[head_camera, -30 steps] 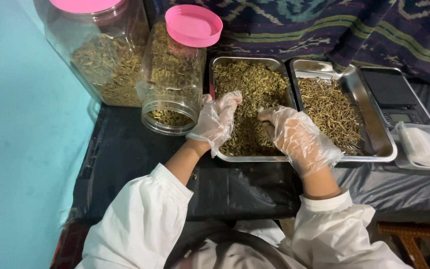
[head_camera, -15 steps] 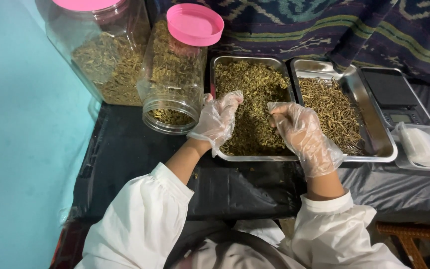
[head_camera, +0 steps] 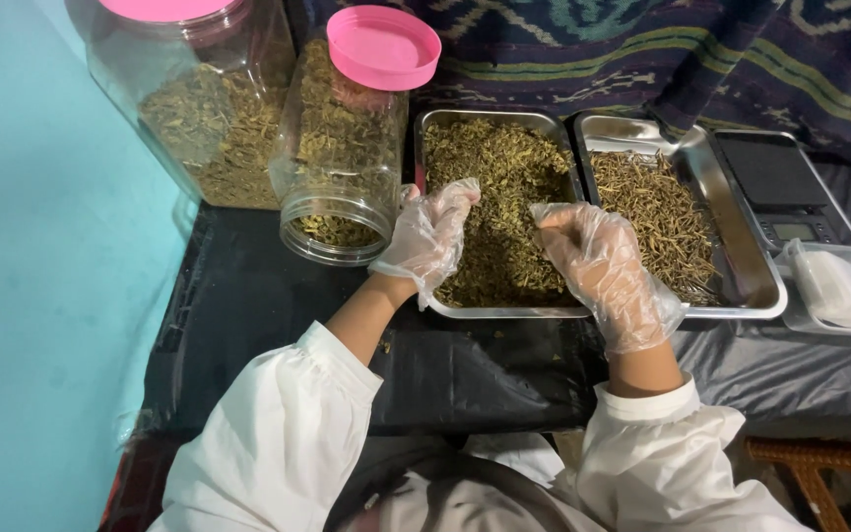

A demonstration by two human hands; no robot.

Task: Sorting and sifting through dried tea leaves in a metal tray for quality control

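Both my hands wear thin clear plastic gloves. My left hand (head_camera: 428, 239) rests on the left rim of a steel tray (head_camera: 504, 313) filled with greenish dried herb bits (head_camera: 504, 187), its fingers laid loosely on the pile. My right hand (head_camera: 598, 266) hovers over the divide between that tray and a second steel tray (head_camera: 746, 286). Its fingertips are pinched together, seemingly on a few herb pieces. The second tray holds longer brown dried sticks (head_camera: 657, 217).
Two clear jars with pink lids, one tilted (head_camera: 342, 167) and one behind it (head_camera: 209, 108), hold dried herbs at the left. A digital scale (head_camera: 780, 187) and a clear plastic box (head_camera: 839, 291) sit at the right. A black sheet (head_camera: 268, 305) covers the table, beside a turquoise wall (head_camera: 41, 296).
My right hand has lifted off the near part of the herb pile and moved right and away, its fingers closing into a pinch. My left hand has stayed in place.
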